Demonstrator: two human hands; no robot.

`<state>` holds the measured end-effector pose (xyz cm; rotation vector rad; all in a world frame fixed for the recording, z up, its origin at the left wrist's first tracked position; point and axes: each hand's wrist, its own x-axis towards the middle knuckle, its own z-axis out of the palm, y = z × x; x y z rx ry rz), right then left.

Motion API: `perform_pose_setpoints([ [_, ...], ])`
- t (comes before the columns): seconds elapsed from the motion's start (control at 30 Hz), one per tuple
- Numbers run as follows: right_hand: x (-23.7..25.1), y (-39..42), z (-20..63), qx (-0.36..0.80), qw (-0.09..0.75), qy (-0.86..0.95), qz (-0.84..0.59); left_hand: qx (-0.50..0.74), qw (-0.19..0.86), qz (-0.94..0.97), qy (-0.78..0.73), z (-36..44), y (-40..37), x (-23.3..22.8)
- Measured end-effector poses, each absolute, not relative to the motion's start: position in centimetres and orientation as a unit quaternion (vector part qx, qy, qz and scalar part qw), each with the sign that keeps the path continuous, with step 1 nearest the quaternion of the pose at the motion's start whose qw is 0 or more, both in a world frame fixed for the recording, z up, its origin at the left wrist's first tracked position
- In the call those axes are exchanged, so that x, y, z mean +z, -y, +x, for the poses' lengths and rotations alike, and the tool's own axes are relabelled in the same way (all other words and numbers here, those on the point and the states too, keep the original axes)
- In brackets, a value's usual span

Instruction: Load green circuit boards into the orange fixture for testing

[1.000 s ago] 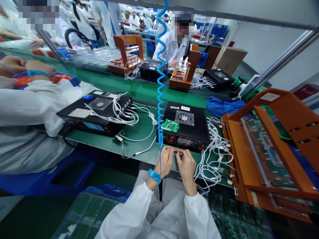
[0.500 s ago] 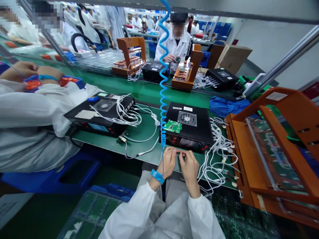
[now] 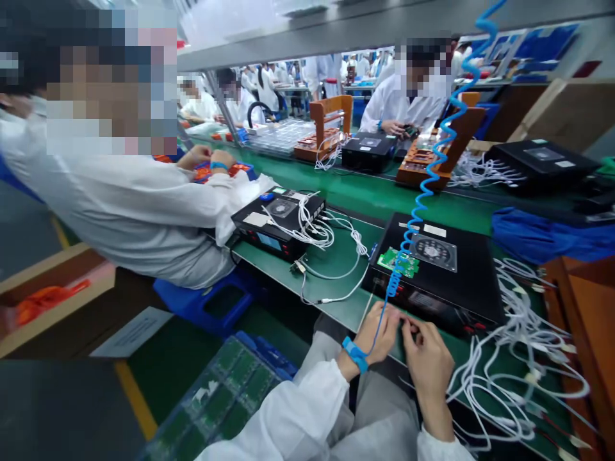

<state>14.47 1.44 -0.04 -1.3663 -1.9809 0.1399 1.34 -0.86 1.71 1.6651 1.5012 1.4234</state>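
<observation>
I can't make out what my left hand (image 3: 379, 333) and right hand (image 3: 425, 355) pinch between their fingertips; it is too small. Right of my right hand, the white cables (image 3: 523, 358) and orange fixture (image 3: 589, 314) run off the edge.

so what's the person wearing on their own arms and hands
Both arms are in loose white long sleeves, like a lab coat, gathered at the cuffs. The left hand is bare, with a blue wrist strap behind it; a blue coiled cable runs up from the strap and out of the top of the picture. The right hand is bare too, with no strap.
</observation>
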Motion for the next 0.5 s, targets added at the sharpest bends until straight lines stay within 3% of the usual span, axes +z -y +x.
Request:
perform_pose_setpoints([
  [0.5,0.13,-1.44,14.35,0.032,0.337,0.765,-0.547,0.475,0.229,0.619,-0.582,1.04,0.98,2.14],
])
